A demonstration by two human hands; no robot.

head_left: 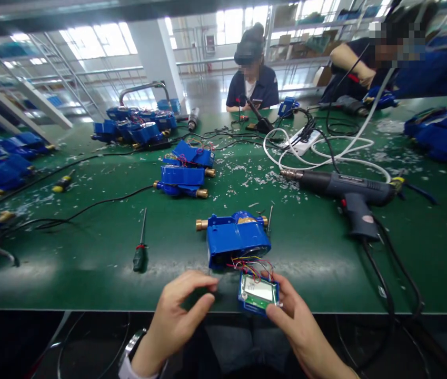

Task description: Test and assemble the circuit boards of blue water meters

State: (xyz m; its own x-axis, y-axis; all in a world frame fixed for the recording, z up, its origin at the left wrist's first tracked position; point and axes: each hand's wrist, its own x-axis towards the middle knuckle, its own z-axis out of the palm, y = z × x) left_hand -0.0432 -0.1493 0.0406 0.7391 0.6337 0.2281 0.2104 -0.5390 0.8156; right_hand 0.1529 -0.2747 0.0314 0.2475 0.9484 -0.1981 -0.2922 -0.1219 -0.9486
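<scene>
My right hand (292,313) grips a small blue housing with a green circuit board and a display (260,292) at the table's front edge. Thin red, yellow and white wires (251,263) run from it to a blue meter (237,237) with brass pipe ends, lying just behind. To the left of the board, my left hand (181,308) hovers with thumb and fingers apart and nothing between them. A watch (132,345) is on that wrist. Further left lies a screwdriver (140,252) with a dark green handle.
On the right lies a heat gun (349,192), its cord hanging over the front edge. More blue meters (184,179) sit mid-table, with others piled (136,126) behind. Plastic scraps litter the green table (100,284). Two people (252,79) sit across, near a power strip (302,141).
</scene>
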